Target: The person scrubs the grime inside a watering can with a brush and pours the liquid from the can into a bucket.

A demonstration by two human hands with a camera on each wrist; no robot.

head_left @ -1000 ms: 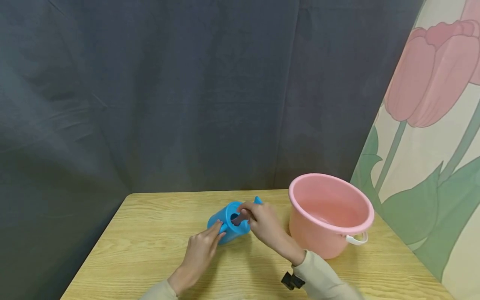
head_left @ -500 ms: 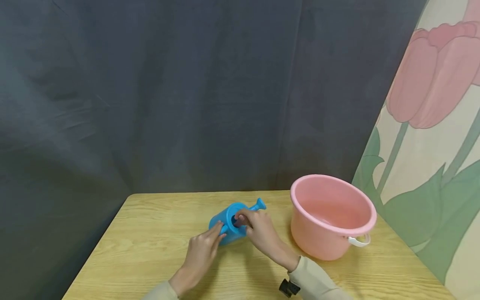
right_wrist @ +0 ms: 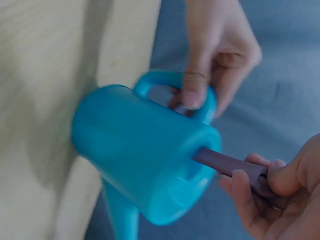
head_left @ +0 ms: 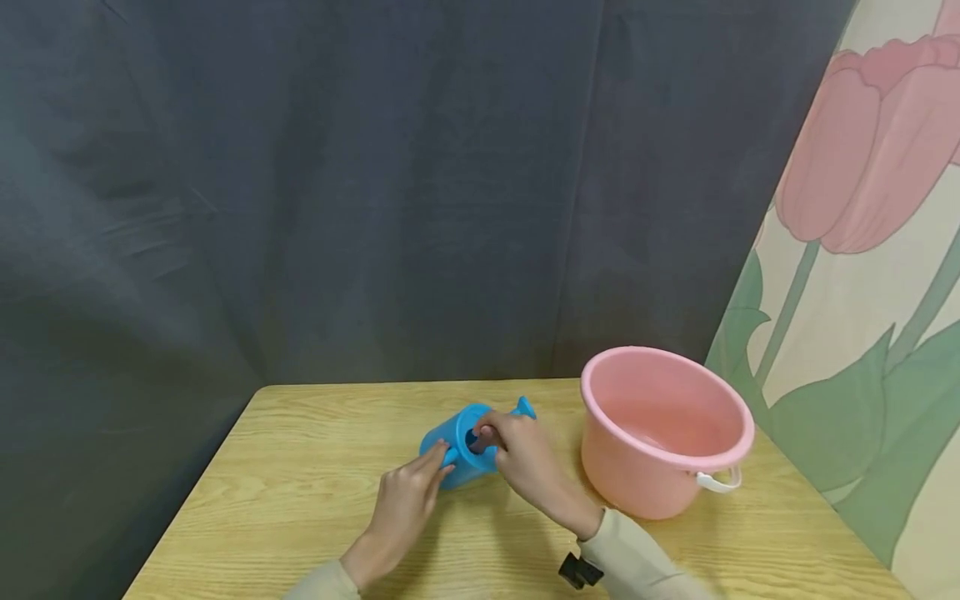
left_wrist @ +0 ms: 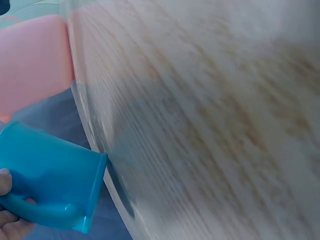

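A blue watering can (head_left: 468, 473) is held over the wooden table, its round mouth turned up toward my right hand. My left hand (head_left: 405, 497) grips its loop handle; the right wrist view shows the thumb (right_wrist: 192, 92) pressed over that handle. From the right, my right hand (head_left: 528, 467) pinches the flat brown handle of a brush (right_wrist: 227, 165), which has a hole near its end. The far part of the brush is inside the can and hidden. The can's spout (right_wrist: 120, 212) points away on the far side, partly behind my right hand in the head view.
A pink bucket (head_left: 637, 479) with a white handle (head_left: 718, 481) stands on the table (head_left: 300, 467) to the right of my hands. A dark curtain (head_left: 420, 192) hangs behind, and a tulip-patterned wall (head_left: 840, 367) borders the right side.
My right hand has pushed the brush deeper into the can, then drawn it slightly back. The can has shifted a little to the right. My left hand keeps its grip.
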